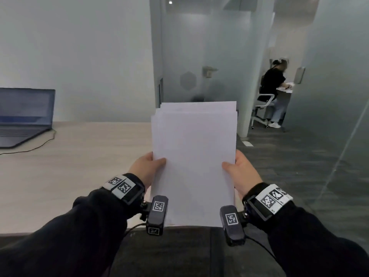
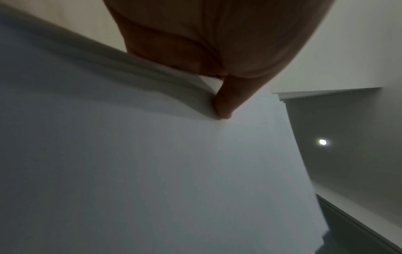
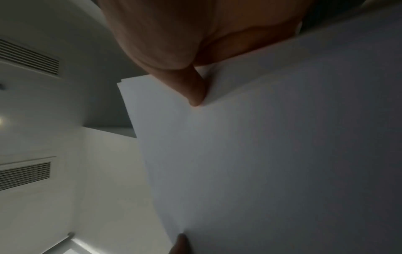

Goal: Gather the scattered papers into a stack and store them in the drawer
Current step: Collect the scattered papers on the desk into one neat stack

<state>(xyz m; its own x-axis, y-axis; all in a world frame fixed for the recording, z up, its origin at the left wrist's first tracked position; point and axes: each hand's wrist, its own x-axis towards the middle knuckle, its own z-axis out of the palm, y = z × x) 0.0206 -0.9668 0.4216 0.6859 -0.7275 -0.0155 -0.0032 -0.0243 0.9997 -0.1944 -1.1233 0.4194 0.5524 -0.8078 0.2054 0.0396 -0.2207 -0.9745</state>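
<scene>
A stack of white papers [image 1: 193, 156] stands upright in front of me, its top edges slightly uneven and its bottom edge near the desk's front edge. My left hand [image 1: 148, 166] pinches the stack's left side, thumb on the front sheet. My right hand [image 1: 238, 169] pinches the right side the same way. In the left wrist view the thumb presses the paper stack [image 2: 152, 171]. The right wrist view shows the thumb on the papers [image 3: 261, 154] too. No drawer is in view.
A light wooden desk [image 1: 79, 166] stretches to the left, with an open laptop [image 1: 24, 116] and its cable at the far left. To the right lie grey carpet and glass partitions [image 1: 329, 76]. A seated person [image 1: 273, 90] works at a far desk.
</scene>
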